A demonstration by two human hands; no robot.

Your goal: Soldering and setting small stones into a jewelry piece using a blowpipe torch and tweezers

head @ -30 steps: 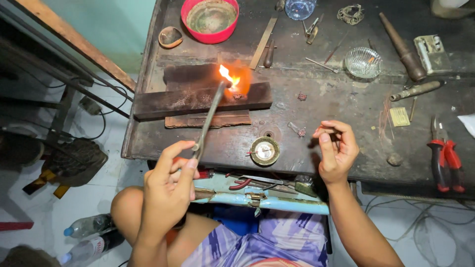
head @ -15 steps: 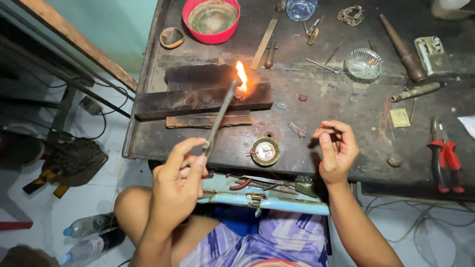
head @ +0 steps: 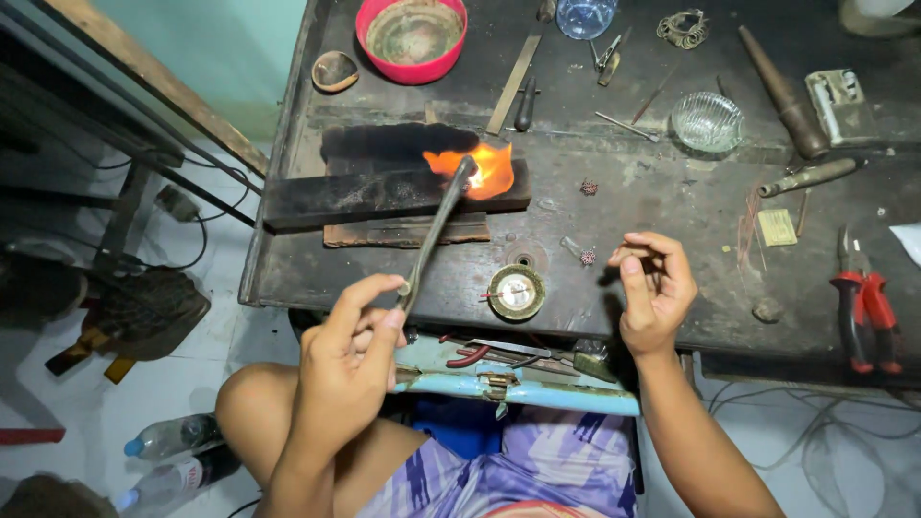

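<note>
My left hand (head: pixel 347 363) grips the lower end of a thin metal torch (head: pixel 436 233), which points up and to the right. An orange flame (head: pixel 484 170) burns at its tip, over a charred black block (head: pixel 384 192) on the dark workbench (head: pixel 672 206). My right hand (head: pixel 652 288) hovers above the bench to the right, fingers curled with thumb and fingertips pinched together; whether something small sits between them cannot be made out. A round brass dish (head: pixel 515 291) lies between the two hands.
A red bowl (head: pixel 413 36), a clear glass dish (head: pixel 707 120), a tapered mandrel (head: pixel 782 91), red-handled pliers (head: pixel 863 312) and small tools lie on the bench. An open drawer (head: pixel 518 369) with tools sits above my lap. Plastic bottles (head: pixel 173 436) lie on the floor at left.
The flame has shifted from tall and narrow to low and spread over the block. My left hand and the torch moved slightly right. My right hand stays put.
</note>
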